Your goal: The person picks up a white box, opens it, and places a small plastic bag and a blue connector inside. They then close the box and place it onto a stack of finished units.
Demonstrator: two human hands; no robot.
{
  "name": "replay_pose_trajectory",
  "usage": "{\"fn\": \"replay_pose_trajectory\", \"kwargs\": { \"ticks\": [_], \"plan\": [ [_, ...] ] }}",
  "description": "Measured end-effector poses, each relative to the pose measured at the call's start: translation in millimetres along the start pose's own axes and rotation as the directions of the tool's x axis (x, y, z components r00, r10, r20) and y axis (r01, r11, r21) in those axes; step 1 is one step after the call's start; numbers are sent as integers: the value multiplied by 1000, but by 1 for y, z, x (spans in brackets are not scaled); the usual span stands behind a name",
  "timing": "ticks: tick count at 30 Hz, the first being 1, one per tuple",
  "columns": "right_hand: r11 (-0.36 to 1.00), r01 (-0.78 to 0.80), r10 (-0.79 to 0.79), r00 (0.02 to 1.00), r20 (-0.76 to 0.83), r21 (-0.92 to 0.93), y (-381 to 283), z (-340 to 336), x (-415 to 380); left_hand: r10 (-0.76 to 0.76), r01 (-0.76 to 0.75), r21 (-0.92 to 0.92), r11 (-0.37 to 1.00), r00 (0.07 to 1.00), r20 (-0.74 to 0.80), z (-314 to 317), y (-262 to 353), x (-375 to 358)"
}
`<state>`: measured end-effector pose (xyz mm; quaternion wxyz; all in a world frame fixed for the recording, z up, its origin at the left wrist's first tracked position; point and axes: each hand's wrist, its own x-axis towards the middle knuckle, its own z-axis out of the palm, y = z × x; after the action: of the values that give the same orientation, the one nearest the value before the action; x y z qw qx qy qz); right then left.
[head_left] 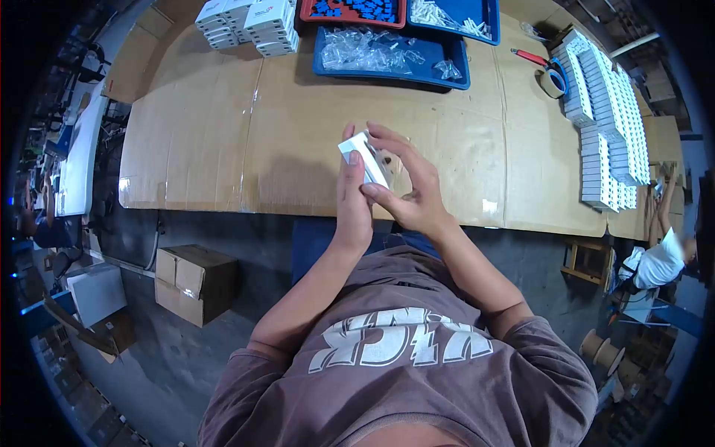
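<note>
While both hands pinch small white box [366, 158], loose fingertip grip by right hand [408, 190] risks drop; left hand [351, 195] wraps box, flap seemingly open; blue tray [447, 71] at twelve o'clock.

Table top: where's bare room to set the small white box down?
Bare cardboard on the table left of both hands, below the stacked white boxes; also between the hands and the box rows at right. Crowded along the far edge: blue trays, tape dispenser.

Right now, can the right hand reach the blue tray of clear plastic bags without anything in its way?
Probably yes: the cardboard between the right hand and the blue tray is bare, but that hand holds the small white box.
</note>
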<state>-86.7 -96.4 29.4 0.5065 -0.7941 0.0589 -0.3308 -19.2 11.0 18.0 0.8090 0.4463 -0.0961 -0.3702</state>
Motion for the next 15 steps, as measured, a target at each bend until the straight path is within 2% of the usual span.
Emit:
{"fn": "replay_pose_trajectory", "kwargs": {
  "ticks": [3,4,7,11,15],
  "plan": [
    [994,-88,91,995,41,-67,-7,-2,-3,128,-131,128,983,991,29,-7,2,3],
    [991,-121,125,990,69,-63,-11,-3,-6,134,-138,120,983,990,39,-5,5,2],
    [995,-81,85,995,61,-64,-8,4,-20,296,-307,321,896,951,85,-9,-2,5],
    [985,15,-3,997,71,-170,-4,-1,-27,331,-363,310,879,931,151,-8,-5,1],
    [982,53,-41,997,66,-184,-7,3,-29,463,-496,365,788,868,179,-11,-11,6]
  ]
}}
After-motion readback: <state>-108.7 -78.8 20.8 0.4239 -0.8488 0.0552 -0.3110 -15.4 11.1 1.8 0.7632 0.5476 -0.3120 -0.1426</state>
